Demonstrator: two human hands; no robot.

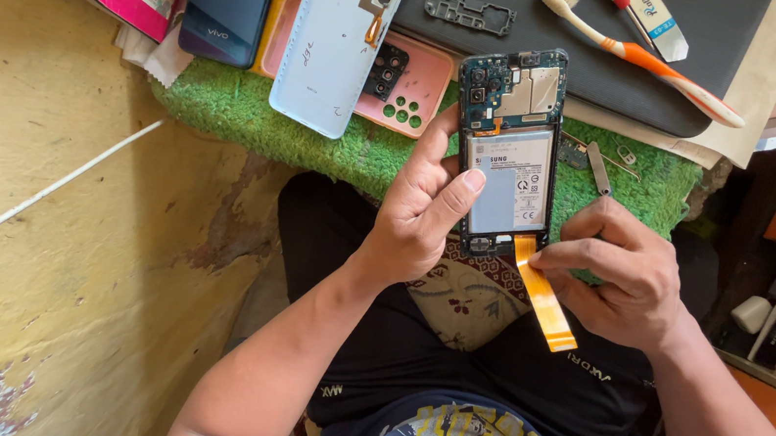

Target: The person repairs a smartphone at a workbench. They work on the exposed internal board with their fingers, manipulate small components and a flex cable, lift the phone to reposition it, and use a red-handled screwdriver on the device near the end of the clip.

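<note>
Both hands work over the lap: left hand point(423, 214) wraps the opened back-less smartphone point(511, 154) to steady it above the green mat point(252, 118), while right hand point(623, 272) pinches its orange flat ribbon cable point(545, 301), lifting it free

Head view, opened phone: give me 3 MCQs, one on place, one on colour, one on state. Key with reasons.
1. Where does the toothbrush lie?
A. On the dark flat case at the top
B. On the green mat
C. In the left hand

2. What colour is the flex ribbon hanging from the opened phone?
A. Blue
B. Orange
C. White

3. What state is the opened phone in?
A. Back cover on
B. Back cover off, battery and board exposed
C. Screen facing up and lit

Key:
1 A, it rests across the dark flat case.
2 B, the strip is orange below the right hand.
3 B, battery and circuit board show beside the left hand.
</note>
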